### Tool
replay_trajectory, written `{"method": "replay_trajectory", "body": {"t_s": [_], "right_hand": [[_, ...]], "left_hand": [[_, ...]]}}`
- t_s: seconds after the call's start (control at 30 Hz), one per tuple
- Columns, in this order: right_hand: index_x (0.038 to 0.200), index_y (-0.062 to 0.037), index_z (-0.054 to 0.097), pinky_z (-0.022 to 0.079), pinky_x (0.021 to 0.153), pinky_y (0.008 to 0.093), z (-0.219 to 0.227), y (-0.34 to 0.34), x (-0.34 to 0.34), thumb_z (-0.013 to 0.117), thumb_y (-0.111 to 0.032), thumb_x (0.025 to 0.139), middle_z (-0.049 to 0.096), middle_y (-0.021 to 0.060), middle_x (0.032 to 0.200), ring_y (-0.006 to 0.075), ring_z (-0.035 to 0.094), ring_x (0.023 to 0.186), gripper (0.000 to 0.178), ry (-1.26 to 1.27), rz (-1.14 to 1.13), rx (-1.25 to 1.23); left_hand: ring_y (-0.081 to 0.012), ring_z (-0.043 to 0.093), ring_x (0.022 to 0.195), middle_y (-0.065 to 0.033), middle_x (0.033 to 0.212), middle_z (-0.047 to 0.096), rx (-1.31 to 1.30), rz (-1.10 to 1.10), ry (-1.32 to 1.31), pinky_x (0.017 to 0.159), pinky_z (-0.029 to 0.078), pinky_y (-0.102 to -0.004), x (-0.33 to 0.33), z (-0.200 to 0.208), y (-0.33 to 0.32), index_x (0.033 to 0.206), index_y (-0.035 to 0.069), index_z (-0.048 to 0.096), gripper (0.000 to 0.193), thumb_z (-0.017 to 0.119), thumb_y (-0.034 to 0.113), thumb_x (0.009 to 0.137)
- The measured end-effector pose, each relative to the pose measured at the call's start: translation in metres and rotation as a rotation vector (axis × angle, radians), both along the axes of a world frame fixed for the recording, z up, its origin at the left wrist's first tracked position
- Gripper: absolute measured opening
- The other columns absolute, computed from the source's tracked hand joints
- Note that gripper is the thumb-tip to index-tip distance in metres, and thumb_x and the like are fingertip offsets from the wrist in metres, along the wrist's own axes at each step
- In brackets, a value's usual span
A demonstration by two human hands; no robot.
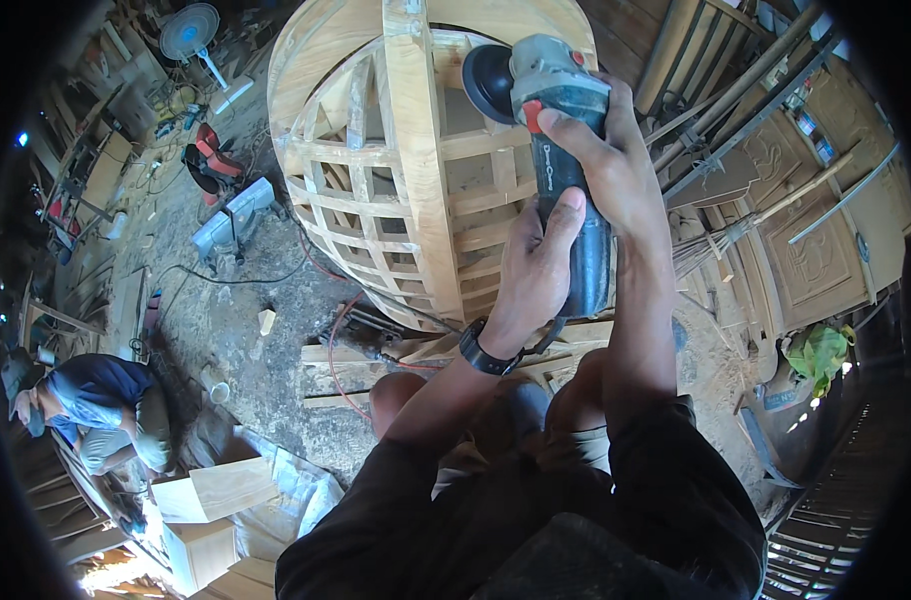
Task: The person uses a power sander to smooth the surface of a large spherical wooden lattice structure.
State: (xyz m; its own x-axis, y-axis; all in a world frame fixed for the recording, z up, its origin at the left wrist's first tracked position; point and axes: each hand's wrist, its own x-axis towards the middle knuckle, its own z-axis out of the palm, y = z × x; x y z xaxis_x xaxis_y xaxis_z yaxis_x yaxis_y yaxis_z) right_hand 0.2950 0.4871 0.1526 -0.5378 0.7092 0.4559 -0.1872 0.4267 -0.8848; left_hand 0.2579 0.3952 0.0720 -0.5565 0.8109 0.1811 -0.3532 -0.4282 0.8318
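A dark teal angle grinder is held in both of my hands, tilted up along the wooden frame. My right hand wraps round its upper body near the grey gear head, thumb close to a red part. Lower down, my left hand, with a dark watch on the wrist, grips the body from the left side. The round black disc faces left, over the frame's upper part; I cannot tell whether it touches the wood. Below it is a rounded lattice frame of pale wood, with a thick centre rib and crossing strips.
Wood strips and a red cord lie near my feet. A person crouches at the lower left beside pale wooden boxes. At the upper left are a standing fan and a red power tool. Carved panels lean at right.
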Motion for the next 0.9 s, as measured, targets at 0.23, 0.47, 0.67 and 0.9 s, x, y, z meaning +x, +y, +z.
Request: {"method": "replay_trajectory", "body": {"t_s": [0.23, 0.47, 0.67, 0.9], "right_hand": [[0.130, 0.0106, 0.040, 0.049, 0.088, 0.0340, -0.014, -0.009, 0.028, 0.071, -0.028, 0.082, 0.062, 0.0196, 0.110, 0.0247, 0.062, 0.100, 0.069, -0.062, -0.059, -0.062], [0.127, 0.0101, 0.042, 0.050, 0.087, 0.0330, -0.001, 0.006, 0.005, 0.073, -0.028, 0.082, 0.065, 0.0190, 0.105, 0.0231, 0.065, 0.097, 0.067, -0.003, -0.020, 0.008], [0.123, 0.0092, 0.045, 0.050, 0.085, 0.0323, 0.009, 0.017, -0.009, 0.073, -0.034, 0.081, 0.067, 0.0177, 0.099, 0.0245, 0.067, 0.093, 0.067, -0.022, 0.009, 0.020], [0.125, 0.0120, 0.043, 0.050, 0.086, 0.0309, 0.006, 0.015, -0.002, 0.073, -0.033, 0.082, 0.068, 0.0173, 0.101, 0.0239, 0.067, 0.096, 0.069, -0.070, -0.006, 0.003]], "left_hand": [[-0.0048, 0.052, 0.075, 0.0008, 0.086, 0.059, -0.043, -0.035, 0.031, 0.066, 0.044, -0.0239, 0.023, -0.009, -0.014, 0.108, -0.001, 0.057, 0.041, 0.054, 0.040, 0.102], [-0.0040, 0.053, 0.073, 0.0009, 0.086, 0.059, -0.001, -0.044, -0.018, 0.066, 0.046, -0.0230, 0.004, 0.005, -0.003, 0.111, -0.001, 0.056, 0.043, 0.052, 0.041, 0.103], [-0.0034, 0.054, 0.073, 0.0018, 0.086, 0.059, 0.036, -0.067, -0.055, 0.066, 0.046, -0.0215, -0.006, 0.022, 0.006, 0.110, 0.000, 0.054, 0.040, 0.051, 0.039, 0.104], [-0.0035, 0.056, 0.072, 0.0007, 0.086, 0.061, 0.078, -0.099, -0.032, 0.064, 0.047, -0.0219, -0.002, 0.014, 0.001, 0.110, 0.000, 0.055, 0.042, 0.052, 0.042, 0.103]]}}
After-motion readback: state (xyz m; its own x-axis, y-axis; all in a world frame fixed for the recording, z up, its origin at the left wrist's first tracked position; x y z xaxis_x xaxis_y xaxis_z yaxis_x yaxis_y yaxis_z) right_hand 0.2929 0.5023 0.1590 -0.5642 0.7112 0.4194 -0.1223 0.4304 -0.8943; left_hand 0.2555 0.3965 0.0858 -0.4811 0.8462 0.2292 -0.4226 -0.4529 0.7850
